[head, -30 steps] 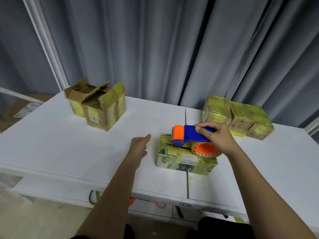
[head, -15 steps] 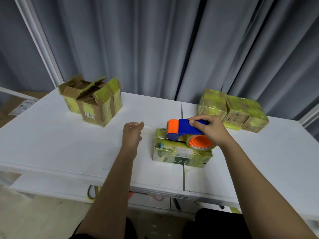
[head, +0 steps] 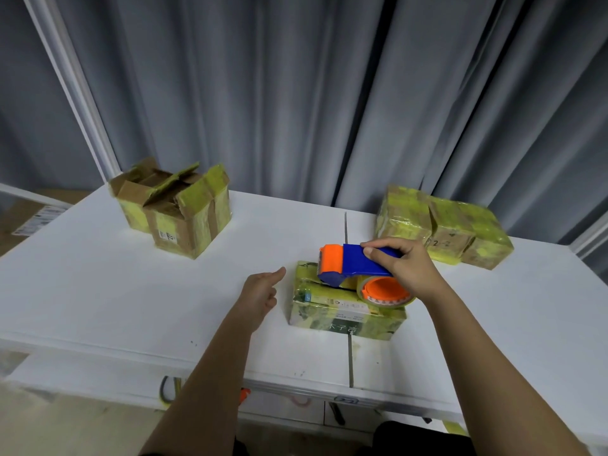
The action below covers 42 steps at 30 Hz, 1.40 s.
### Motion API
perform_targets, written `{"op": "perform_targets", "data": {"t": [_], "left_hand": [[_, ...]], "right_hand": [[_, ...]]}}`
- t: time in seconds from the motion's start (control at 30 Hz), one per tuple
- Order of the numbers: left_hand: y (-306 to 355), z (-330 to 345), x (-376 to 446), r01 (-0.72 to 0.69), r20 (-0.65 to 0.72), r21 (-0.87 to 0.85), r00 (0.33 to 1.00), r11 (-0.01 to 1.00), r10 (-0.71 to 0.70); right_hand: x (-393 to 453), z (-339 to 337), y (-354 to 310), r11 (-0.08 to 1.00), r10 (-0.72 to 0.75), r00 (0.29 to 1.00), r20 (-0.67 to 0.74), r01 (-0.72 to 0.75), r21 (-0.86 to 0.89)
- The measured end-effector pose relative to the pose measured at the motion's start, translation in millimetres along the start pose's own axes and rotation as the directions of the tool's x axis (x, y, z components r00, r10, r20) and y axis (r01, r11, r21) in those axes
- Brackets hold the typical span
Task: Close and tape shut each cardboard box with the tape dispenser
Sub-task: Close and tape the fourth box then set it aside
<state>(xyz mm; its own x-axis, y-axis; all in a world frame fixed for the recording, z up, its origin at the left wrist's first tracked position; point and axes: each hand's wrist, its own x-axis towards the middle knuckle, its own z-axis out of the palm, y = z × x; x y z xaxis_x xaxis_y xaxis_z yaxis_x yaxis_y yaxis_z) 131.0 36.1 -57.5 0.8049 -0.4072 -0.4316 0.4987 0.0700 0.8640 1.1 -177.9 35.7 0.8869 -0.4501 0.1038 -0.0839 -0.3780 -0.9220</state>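
Observation:
My right hand (head: 406, 269) grips the blue handle of the blue and orange tape dispenser (head: 352, 266), which rests on top of a small flat box (head: 332, 319) covered in yellowish tape near the table's front edge. My left hand (head: 260, 294) hovers just left of that box, its fingers loosely curled and the thumb pointing at the box, holding nothing. A cardboard box (head: 177, 209) with its flaps open stands at the back left. Two closed, taped boxes (head: 444, 225) sit side by side at the back right.
The boxes stand on a white table (head: 98, 291) with a seam down its middle. Grey curtains (head: 296, 93) hang right behind it. A brown carton (head: 29, 218) lies beyond the table's left end. Cables hang under the front edge.
My left hand has stayed beside the flat box, its thumb now stretched toward it. The dispenser and my right hand remain on the box top; the camera view shifted a little.

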Motion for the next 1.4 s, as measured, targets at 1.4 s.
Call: {"op": "perform_targets", "data": {"t": [1.4], "left_hand": [[-9,44,-51,-0.075,0.171,0.045,0.983,0.996,0.066]], "right_hand": [[5,5,7,0.999,0.01,1.0,-0.002,-0.01,-0.048]]}}
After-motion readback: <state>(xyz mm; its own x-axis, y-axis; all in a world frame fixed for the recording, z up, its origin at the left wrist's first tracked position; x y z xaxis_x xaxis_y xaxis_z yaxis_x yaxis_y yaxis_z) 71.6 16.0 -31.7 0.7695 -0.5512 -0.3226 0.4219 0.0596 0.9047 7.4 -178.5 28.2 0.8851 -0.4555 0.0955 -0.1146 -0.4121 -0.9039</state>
